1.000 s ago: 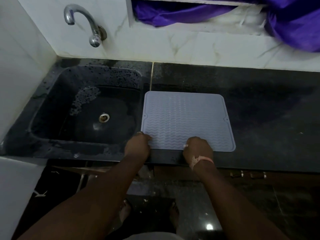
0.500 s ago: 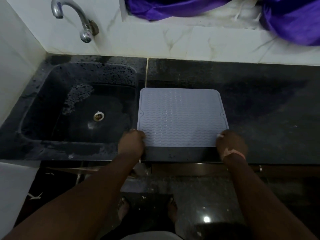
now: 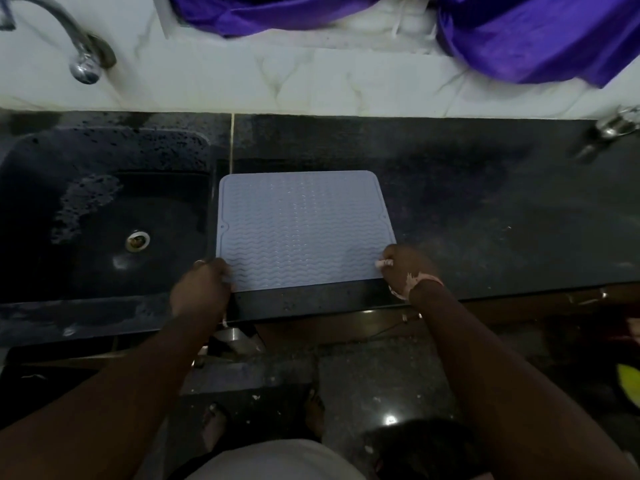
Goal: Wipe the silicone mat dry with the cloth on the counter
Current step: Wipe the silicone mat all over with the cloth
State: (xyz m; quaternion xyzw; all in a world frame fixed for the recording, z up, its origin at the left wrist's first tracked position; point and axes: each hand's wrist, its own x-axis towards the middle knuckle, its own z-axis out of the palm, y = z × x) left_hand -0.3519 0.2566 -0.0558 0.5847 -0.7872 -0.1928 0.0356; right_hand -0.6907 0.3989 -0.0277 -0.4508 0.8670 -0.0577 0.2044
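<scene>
A: Pale grey silicone mat point(image 3: 303, 230) lies flat on the black desk point(image 3: 485, 216), left edge just beside the sink point(image 3: 104, 209) rim, near edge a little back from the desk's front lip.

B: Room around it?

A: Bare desk to the right & behind, up to the white wall. A metal object point(image 3: 609, 128) sits far right at the back, well apart. Tap point(image 3: 78, 46) over the sink, purple fabric point(image 3: 519, 32) up top.

B: Hands?

A: Left hand point(image 3: 202, 287) at the near-left corner, fingers curled, grip on the mat's corner. Right hand point(image 3: 407, 268) at the near-right corner, fingers curled on that edge, thread band at the wrist. Both forearms reach in from below, spread apart.
</scene>
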